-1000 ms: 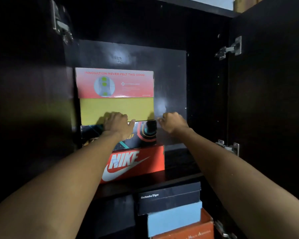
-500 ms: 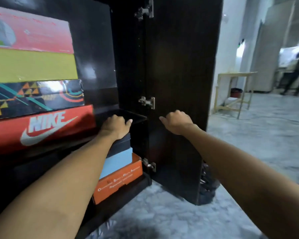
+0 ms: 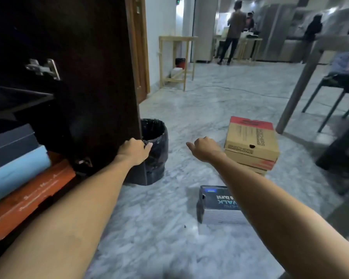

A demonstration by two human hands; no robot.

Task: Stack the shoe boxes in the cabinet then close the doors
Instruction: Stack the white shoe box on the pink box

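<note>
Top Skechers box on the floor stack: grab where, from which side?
The top Skechers box lies flat on the stack, walls free, lid too broad for one hand. Likely take the two side walls flanking its notched front, one hand each, from above.

Left hand (image 3: 134, 151) and right hand (image 3: 205, 149) extended forward, fingers loosely curled.
</note>
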